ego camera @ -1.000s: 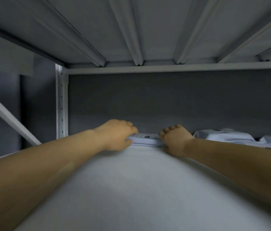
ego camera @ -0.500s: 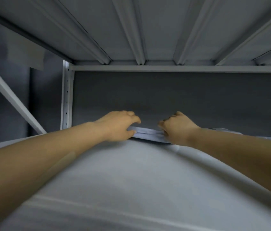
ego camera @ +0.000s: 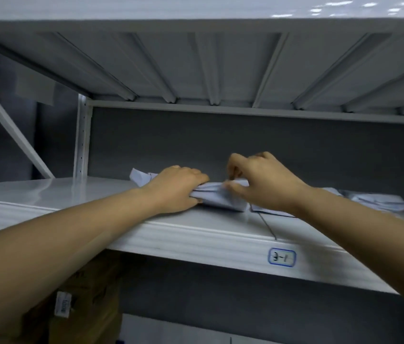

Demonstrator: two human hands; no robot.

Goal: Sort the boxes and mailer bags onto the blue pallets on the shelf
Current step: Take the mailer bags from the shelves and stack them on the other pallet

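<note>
Nearest, at the lower left, a brown cardboard box with a white label stands under the shelf, partly hidden by the left forearm. Above it runs the shelf's pale front edge, with a small blue-bordered tag stuck on it right of centre, its handwriting too blurred to read for sure.

Both bare forearms reach over that edge onto the shelf surface. The left hand lies palm down, its fingers curled and closed on the left end of a crumpled white mailer bag that rests on the shelf just behind the front edge. The right hand is closed on the bag's right end, thumb below and fingertips pinching the folded plastic from above.

A corner of white plastic sticks up behind the left hand. Farther right, more white mailer bags lie flat on the shelf, near the grey back panel. Overhead is the ribbed underside of the next shelf.
</note>
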